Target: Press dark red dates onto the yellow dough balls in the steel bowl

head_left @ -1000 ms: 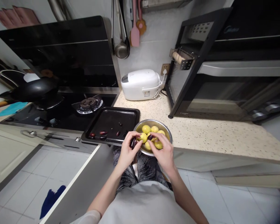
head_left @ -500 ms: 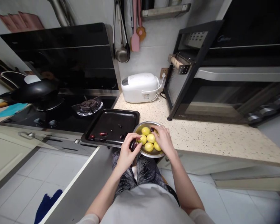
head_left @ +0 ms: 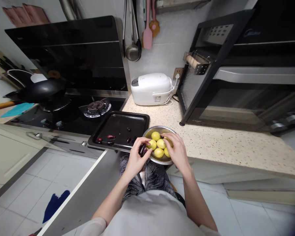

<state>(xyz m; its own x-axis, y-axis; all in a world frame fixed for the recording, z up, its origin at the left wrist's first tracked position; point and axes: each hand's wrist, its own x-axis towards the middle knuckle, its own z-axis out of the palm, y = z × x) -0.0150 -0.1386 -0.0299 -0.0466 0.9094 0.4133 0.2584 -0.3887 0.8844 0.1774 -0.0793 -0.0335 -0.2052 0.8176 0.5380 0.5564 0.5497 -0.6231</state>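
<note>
A metal bowl (head_left: 162, 162) holding several lemons (head_left: 158, 152) sits at the counter's front edge. At its left rim, my left hand (head_left: 137, 160) is curled around a few dark purple, grape-like fruits (head_left: 143, 150). Over the bowl's right side, my right hand (head_left: 176, 151) bends its fingers inward, with a sliver of a dark grape-like fruit (head_left: 162, 137) showing at the fingertips. More such fruits, some dark and some reddish (head_left: 111, 136), lie scattered on the black baking tray (head_left: 120, 122) left of the bowl.
A drawer (head_left: 88, 193) stands pulled out below the tray. The gas stove (head_left: 95, 106) with a wok (head_left: 43, 90) is on the left. Behind the bowl stands a white appliance (head_left: 151, 88); an oven (head_left: 245, 101) is at the right.
The view has shifted slightly. My right hand's fingers now cover more of the dark fruit at their tips. My left hand keeps its hold beside the bowl.
</note>
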